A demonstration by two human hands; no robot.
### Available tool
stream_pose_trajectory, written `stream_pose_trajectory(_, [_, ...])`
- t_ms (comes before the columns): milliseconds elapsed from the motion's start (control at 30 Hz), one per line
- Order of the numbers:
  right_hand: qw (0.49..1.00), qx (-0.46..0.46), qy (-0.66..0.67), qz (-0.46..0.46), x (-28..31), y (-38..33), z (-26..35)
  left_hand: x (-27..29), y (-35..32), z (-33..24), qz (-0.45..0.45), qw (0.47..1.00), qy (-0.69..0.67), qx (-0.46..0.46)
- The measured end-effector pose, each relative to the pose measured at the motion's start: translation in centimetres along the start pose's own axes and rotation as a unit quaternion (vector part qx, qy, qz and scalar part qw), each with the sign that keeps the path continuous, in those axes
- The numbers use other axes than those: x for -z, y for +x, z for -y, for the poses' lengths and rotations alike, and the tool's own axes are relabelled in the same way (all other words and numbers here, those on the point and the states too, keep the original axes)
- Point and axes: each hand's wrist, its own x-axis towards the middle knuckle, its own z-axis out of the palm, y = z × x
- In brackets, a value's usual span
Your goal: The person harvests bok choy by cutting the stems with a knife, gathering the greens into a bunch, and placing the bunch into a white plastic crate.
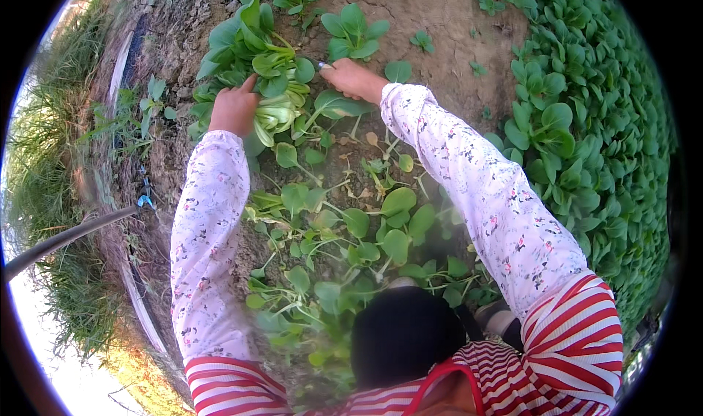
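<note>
Near the top of the head view, a pile of cut bok choy [277, 114] lies on the soil, pale stalks toward me and green leaves beyond. My left hand [236, 108] is at the left side of this pile, closed on bok choy, its forefinger stretched along the leaves. The other fingertips are hidden. Right of the pile, my right hand [353, 79] is closed low over the ground around a small tool with a silvery part [324, 66]. Most of that tool is hidden in the fist. Just beyond this hand, a rooted bok choy plant [354, 32] stands in the soil.
Loose, partly yellowed leaves [359, 222] cover the ground between my forearms. Dense rows of bok choy [586, 138] grow along the right. At the left are a pale strip [121, 68], tall grass [55, 160] and a dark pole [69, 242]. A dark rounded shape [405, 337] shows below me.
</note>
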Motion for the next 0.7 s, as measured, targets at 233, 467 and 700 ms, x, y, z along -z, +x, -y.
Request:
stream_pose_trajectory(233, [0.998, 0.024, -0.036, -0.05, 2.3, -2.0, -0.1, -1.5, -7.4, -5.1, -0.169, 0.978, -0.067, 0.1])
stream_pose_trajectory(467, [0.976, 0.1, -0.156, -0.111, 1.2, 1.9, 3.4, -0.9, -9.8, -3.0, -0.04, 0.966, -0.191, 0.168])
stream_pose_trajectory(700, [0.98, 0.076, -0.172, -0.068, -2.0, 5.2, 10.1, 1.6, -3.1, 0.2, 0.044, 0.992, -0.05, 0.112])
